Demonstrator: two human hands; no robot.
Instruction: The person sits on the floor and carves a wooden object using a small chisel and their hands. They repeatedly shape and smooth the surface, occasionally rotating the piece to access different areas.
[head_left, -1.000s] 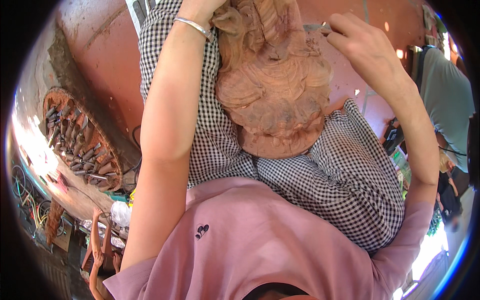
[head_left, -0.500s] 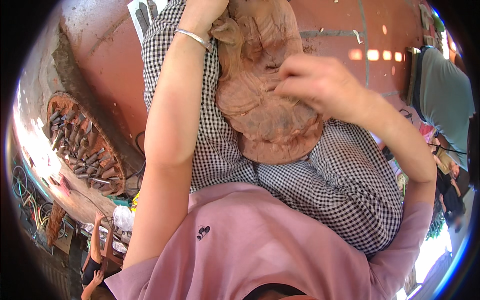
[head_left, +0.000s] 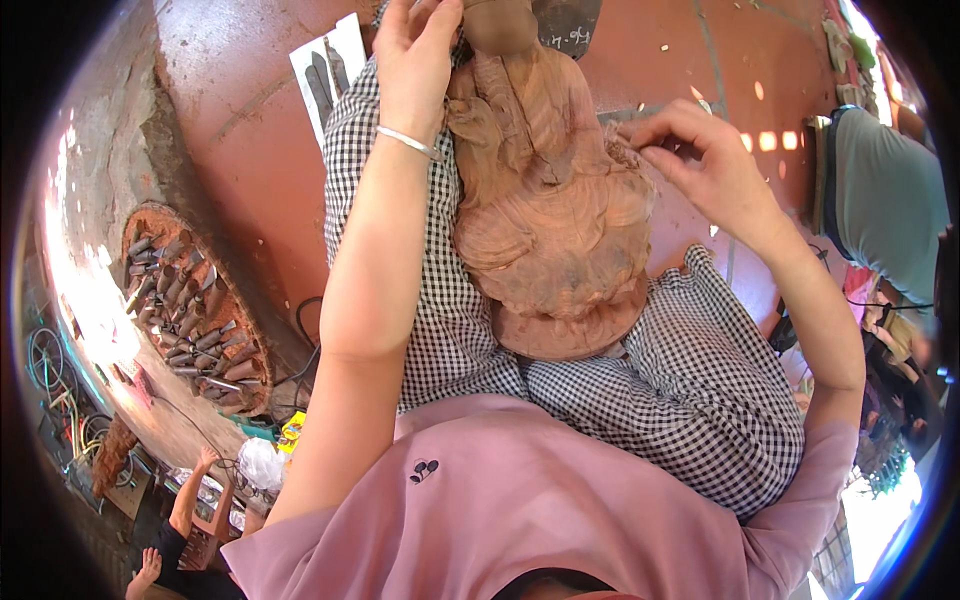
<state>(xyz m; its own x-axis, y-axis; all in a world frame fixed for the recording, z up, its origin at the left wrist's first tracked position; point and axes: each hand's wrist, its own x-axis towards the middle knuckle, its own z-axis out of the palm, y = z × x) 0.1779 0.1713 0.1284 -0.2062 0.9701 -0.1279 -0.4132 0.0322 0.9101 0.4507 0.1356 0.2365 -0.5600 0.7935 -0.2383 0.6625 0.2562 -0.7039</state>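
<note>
Resting between black-and-white checked trouser legs (head_left: 705,390), a reddish-brown carved wooden figure (head_left: 555,235) fills the upper centre. Beside its right edge, the right hand (head_left: 705,155) has bent, nearly closed fingers; whether they pinch anything, I cannot tell. At the top edge, the left hand (head_left: 420,65) curls loosely, its hold unclear. Farther off, mid-left, a brown oval tray (head_left: 252,308) carries dark-handled metal tools (head_left: 185,292).

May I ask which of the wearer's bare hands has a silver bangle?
The left hand: a thin silver metal bangle rings its wrist, whereas the right hand has none.
</note>
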